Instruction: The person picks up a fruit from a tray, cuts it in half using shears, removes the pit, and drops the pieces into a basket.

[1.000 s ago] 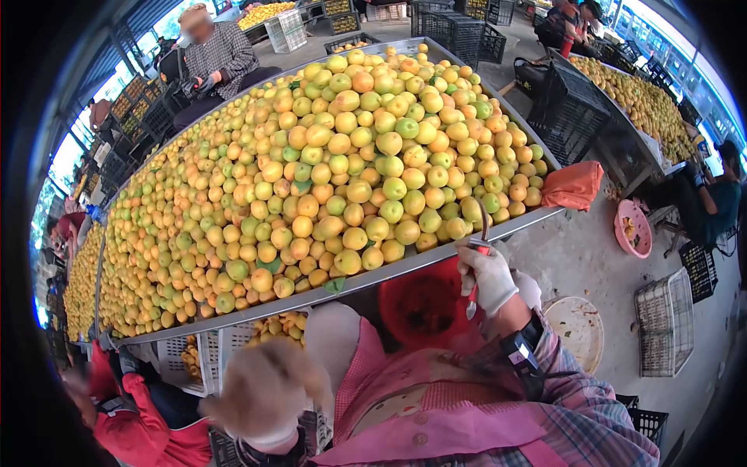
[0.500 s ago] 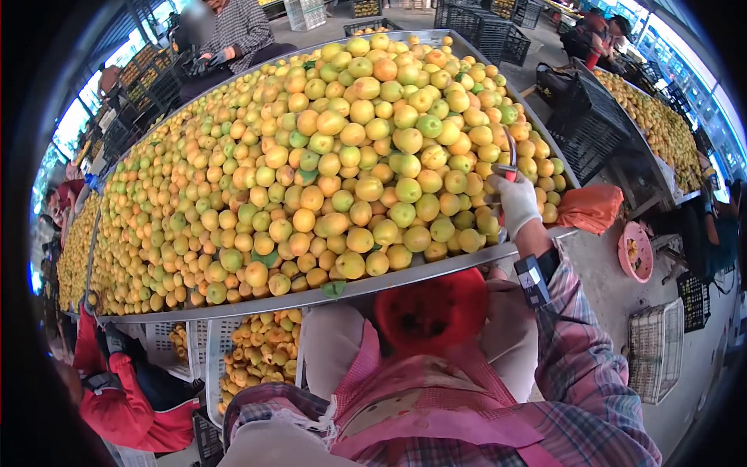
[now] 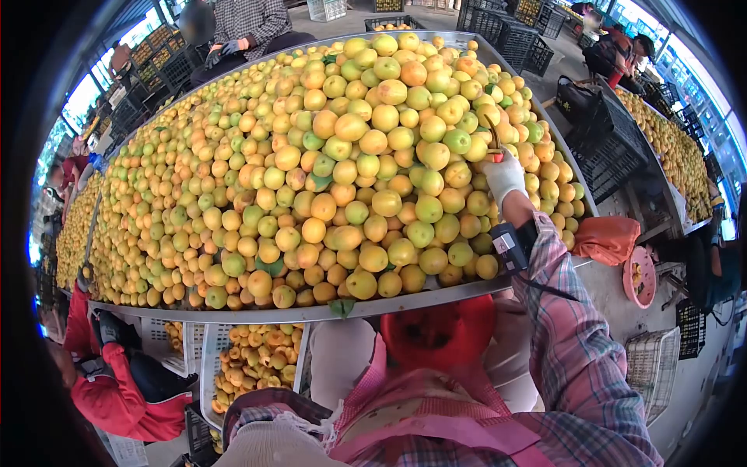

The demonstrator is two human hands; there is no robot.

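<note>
My right hand [image 3: 507, 177], in a white glove, is closed around the red handle of a curved metal tool [image 3: 492, 134], which points up over the pile of yellow-orange and green fruit [image 3: 311, 187]. The hand is over the pile's right part; whether it grips a fruit too is hidden. At the bottom edge, close to the camera, a pale knitted glove [image 3: 276, 445] shows, probably my left hand, with its fingers out of sight. The fruit lies on a metal-rimmed table [image 3: 233, 316]. A red basin [image 3: 440, 335] sits below the rim, between my legs.
A white crate [image 3: 208, 366] of cut fruit stands below the table at left, beside a person in red [image 3: 124, 397]. Another person [image 3: 253, 27] sits across the table. Right are black crates [image 3: 607, 144], an orange bag [image 3: 607, 237] and a pink basket [image 3: 640, 276].
The view has shifted, so the table sits slightly differently. My right hand has moved up and a little left with the tool. The pale glove at the bottom remains low in view.
</note>
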